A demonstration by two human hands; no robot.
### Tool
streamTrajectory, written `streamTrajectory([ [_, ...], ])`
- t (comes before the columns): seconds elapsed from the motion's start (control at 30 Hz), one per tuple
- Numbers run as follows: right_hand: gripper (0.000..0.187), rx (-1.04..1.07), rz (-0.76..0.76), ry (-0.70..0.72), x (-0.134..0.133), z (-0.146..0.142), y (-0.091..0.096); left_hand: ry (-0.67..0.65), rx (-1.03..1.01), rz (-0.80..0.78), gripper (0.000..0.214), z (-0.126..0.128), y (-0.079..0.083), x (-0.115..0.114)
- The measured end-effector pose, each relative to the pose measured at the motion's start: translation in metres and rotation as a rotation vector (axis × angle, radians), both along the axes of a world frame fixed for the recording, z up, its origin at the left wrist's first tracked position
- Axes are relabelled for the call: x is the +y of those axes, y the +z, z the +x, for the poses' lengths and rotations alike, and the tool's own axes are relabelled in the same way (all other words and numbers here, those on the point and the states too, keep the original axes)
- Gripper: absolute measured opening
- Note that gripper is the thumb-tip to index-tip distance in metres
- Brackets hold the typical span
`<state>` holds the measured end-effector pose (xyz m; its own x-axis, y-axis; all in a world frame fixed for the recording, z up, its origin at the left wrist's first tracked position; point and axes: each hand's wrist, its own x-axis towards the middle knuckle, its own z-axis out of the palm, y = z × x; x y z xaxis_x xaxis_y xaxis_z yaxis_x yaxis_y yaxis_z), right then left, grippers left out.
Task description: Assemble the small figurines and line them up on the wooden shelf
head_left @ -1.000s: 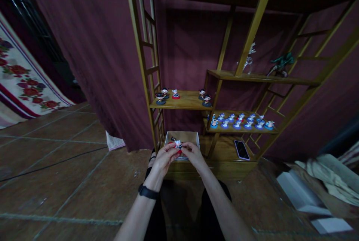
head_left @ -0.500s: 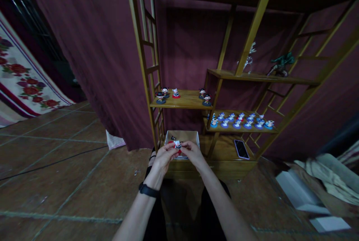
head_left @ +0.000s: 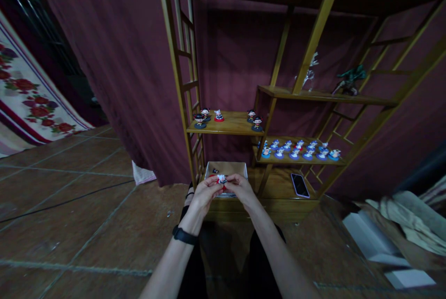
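Observation:
Between both hands I hold a small figurine [head_left: 221, 179] with a white head, dark-and-white body and red base. My left hand [head_left: 205, 193] pinches it from the left, and my right hand [head_left: 241, 189] grips its right side. The hands are just over an open white box [head_left: 230, 168], which has a small dark item [head_left: 215, 171] and something red inside, partly hidden by my fingers. A similar white-headed figurine [head_left: 218, 116] on a red base stands on the left shelf [head_left: 230, 126], with black-haired figurines [head_left: 200, 121] at both ends.
On the lower right shelf stand two rows of blue-and-white figurines [head_left: 294, 153]. A phone [head_left: 300, 185] lies on the bottom board. Higher up, a green figure [head_left: 350, 80] stands beside a clear ornament [head_left: 310, 74]. White boxes [head_left: 372, 238] sit on the floor at right.
The figurine in my fingers has turned slightly and shifted a little to the right. Both hands keep nearly the same place above the box.

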<state>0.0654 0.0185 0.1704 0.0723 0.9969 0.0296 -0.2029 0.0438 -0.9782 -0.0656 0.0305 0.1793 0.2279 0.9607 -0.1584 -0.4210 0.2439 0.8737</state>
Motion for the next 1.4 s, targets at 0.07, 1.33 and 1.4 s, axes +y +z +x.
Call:
streamTrajectory([
  [0.07, 0.027, 0.005, 0.005, -0.002, -0.001, 0.0, 0.0, -0.008, -0.01, 0.004, 0.032, -0.001, 0.0, 0.0],
  [1.33, 0.015, -0.476, 0.327, -0.053, 0.009, -0.005, 0.019, 0.092, 0.005, 0.106, 0.048, -0.009, 0.013, -0.002],
  [1.4, 0.014, -0.456, 0.333, -0.043, 0.011, -0.005, 0.026, 0.093, -0.009, 0.11, 0.051, -0.01, 0.018, -0.004],
])
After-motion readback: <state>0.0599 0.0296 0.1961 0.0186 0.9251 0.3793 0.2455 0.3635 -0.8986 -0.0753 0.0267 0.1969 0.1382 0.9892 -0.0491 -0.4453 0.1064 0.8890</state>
